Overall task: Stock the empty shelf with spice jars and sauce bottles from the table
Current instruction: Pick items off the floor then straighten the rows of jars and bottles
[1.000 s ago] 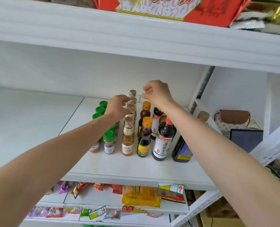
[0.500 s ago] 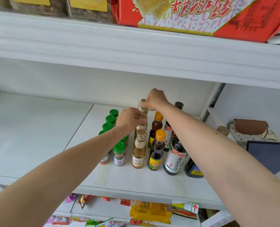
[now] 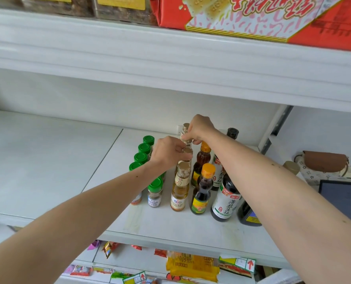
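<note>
Right hand (image 3: 199, 128): fingers curled round the neck of the rearmost gold-capped bottle (image 3: 186, 132), at the back of the pale-bottle row.
Left hand (image 3: 168, 153): fingertips pinching the cap of the next gold-capped bottle (image 3: 187, 152), just in front.
Row: the front pale bottle (image 3: 179, 187) stands untouched – upright, label forward.
Neighbours: green-lidded spice jars (image 3: 144, 148) close on the left, orange-capped sauce bottles (image 3: 204, 173) close on the right, dark soy bottles (image 3: 225, 198) beyond.
Shelf (image 3: 47, 160): white, its left stretch bare.
Doing it well: probably straightening the row – keep both bottles upright, nudge them straight back, and mind both forearms, which pass just over the jars and soy bottles.
</note>
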A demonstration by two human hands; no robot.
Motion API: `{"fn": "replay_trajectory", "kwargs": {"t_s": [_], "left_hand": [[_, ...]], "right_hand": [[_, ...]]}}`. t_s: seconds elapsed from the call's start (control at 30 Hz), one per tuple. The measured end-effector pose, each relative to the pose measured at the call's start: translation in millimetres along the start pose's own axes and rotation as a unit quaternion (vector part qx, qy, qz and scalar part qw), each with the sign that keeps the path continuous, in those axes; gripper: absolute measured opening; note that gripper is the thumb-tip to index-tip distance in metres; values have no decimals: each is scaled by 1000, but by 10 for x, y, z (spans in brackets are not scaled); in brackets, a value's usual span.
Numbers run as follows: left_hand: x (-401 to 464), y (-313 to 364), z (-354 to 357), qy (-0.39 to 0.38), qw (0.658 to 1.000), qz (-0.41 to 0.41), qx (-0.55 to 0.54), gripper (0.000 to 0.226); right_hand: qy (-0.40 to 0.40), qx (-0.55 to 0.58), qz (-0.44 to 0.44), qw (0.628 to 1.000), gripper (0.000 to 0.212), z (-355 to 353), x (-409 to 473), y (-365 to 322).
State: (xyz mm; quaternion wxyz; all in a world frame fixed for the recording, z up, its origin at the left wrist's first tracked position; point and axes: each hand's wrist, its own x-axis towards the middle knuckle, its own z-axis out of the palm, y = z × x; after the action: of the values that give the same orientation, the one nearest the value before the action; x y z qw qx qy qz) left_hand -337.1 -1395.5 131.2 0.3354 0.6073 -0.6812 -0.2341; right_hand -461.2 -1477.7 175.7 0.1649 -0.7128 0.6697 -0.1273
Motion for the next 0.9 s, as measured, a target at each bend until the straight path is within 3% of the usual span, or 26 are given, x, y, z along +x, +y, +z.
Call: {"fn": "replay_trajectory", "kwargs": {"t_s": [0.4, 0.9], "left_hand": [[10, -98, -39, -19, 998, -8, -56, 50], [65, -204, -178, -26, 994, -41, -94, 50]], "right_hand": [[0, -17, -23, 1000, 23, 8, -3, -27], [-10, -37, -38, 999, 29, -17, -82, -31]]}}
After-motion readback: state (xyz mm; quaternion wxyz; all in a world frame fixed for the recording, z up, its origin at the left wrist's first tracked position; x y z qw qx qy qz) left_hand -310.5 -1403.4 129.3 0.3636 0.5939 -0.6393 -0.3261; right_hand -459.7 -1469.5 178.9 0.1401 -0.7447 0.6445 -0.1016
